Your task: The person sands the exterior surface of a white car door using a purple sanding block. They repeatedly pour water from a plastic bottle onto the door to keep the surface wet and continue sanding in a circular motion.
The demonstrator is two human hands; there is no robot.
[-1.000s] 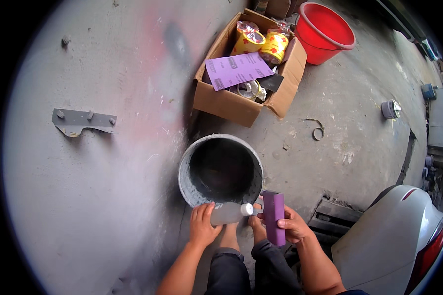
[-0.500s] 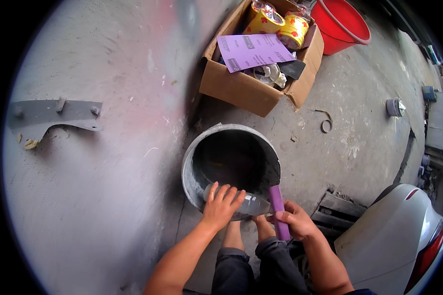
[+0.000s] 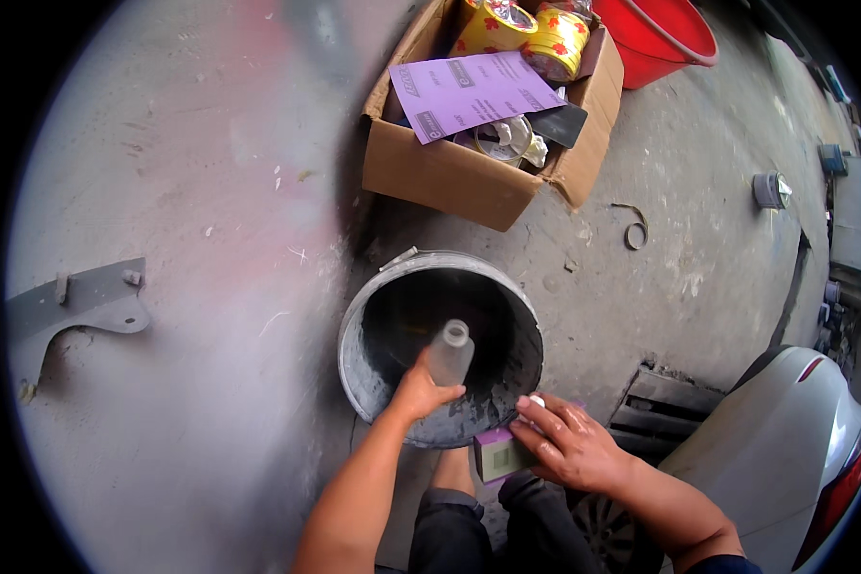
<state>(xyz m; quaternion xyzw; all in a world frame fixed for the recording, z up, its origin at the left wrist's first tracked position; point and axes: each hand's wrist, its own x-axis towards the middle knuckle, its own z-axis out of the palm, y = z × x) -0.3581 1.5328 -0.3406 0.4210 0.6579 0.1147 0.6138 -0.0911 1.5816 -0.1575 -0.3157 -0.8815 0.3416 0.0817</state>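
My left hand (image 3: 414, 390) is closed around a clear plastic bottle (image 3: 452, 359), its uncapped neck pointing up and away from me over the mouth of a grey bucket (image 3: 353, 359). The bucket's inside is dark, so its contents are hard to make out. Just past the near right rim, my right hand (image 3: 576, 448) grips a purple-edged sanding block (image 3: 499, 456) with a grey-green face. A small white bottle cap (image 3: 537, 402) shows at the fingers of that same hand.
Ahead stands a cardboard box (image 3: 450, 187) holding tape rolls and a purple sandpaper sheet (image 3: 474, 91). A red bucket (image 3: 646, 48) is behind it. A grey panel part (image 3: 86, 301) lies at left; a white car (image 3: 784, 450) and a floor grate (image 3: 665, 402) are at right.
The bottle has gone from lying low under my left palm to tilted upward in its grasp. My right hand has turned the sanding block, and a white cap now shows there.
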